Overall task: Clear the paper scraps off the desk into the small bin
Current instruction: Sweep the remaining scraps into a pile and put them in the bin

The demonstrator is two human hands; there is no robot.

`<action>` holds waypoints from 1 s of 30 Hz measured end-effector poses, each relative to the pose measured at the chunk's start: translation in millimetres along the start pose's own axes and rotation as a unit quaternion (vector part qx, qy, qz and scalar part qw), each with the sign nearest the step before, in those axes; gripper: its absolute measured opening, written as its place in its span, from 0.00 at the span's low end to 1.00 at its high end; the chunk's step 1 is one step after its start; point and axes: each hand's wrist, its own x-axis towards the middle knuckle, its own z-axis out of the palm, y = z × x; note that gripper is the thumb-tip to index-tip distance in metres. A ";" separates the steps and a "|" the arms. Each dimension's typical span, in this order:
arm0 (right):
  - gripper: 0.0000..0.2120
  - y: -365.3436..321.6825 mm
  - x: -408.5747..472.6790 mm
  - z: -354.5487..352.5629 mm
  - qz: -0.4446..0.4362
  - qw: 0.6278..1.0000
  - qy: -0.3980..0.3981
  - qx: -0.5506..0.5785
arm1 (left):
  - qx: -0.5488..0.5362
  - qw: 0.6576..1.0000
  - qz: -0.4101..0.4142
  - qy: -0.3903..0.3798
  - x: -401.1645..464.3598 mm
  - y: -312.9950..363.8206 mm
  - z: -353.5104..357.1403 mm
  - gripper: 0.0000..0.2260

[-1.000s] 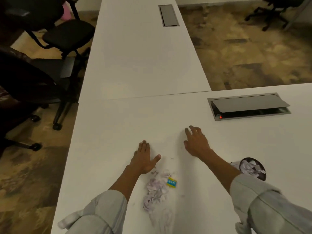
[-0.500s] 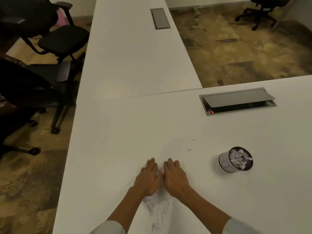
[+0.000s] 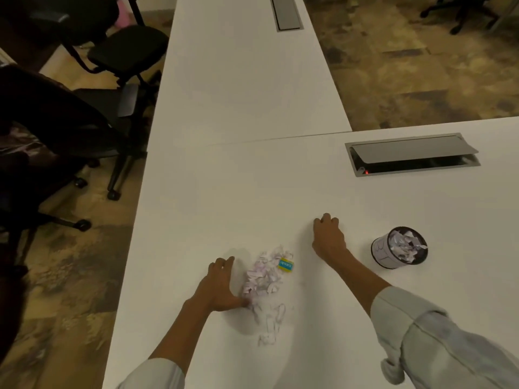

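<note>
A heap of pale paper scraps (image 3: pixel 262 279) lies on the white desk (image 3: pixel 224 206), with a small blue and yellow eraser (image 3: pixel 285 265) at its upper right. A thinner trail of scraps (image 3: pixel 271 324) runs toward me. My left hand (image 3: pixel 220 284) rests flat against the heap's left side, thumb touching the scraps. My right hand (image 3: pixel 328 238) lies palm down on the bare desk to the right of the heap, holding nothing. The small round bin (image 3: pixel 379 252), white-walled and stuffed with scraps, stands upright further right.
A grey cable hatch (image 3: pixel 412 154) sits half raised in the desk beyond the bin; a second hatch (image 3: pixel 286 13) is on the adjoining desk. Black office chairs (image 3: pixel 84 108) crowd the floor at the left. The desk's left edge is close to my left arm.
My hands were pressed together over the scraps half a second ago; now they have spread apart, the right one moving right toward the bin, uncovering the heap and eraser.
</note>
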 end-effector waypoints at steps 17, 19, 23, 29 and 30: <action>0.32 2.7 -105.8 36.5 0.028 0.970 -0.055 0.233 | -0.162 0.982 -0.089 0.030 -41.2 -14.7 41.9 0.45; 0.37 15.8 -116.5 40.2 0.058 0.969 -0.132 0.201 | -0.125 0.987 -0.099 0.022 -51.9 -14.7 49.2 0.43; 0.38 10.2 -134.0 53.0 0.061 0.958 -0.169 0.225 | -0.074 0.991 -0.110 -0.002 -63.7 -8.3 71.3 0.43; 0.29 -38.8 -128.5 59.6 0.008 0.936 -0.084 0.341 | -0.126 0.983 -0.127 0.032 -63.8 6.8 106.7 0.43; 0.27 -44.3 -128.5 59.5 0.000 0.927 -0.073 0.368 | -0.151 0.978 -0.135 0.044 -62.0 9.2 108.4 0.41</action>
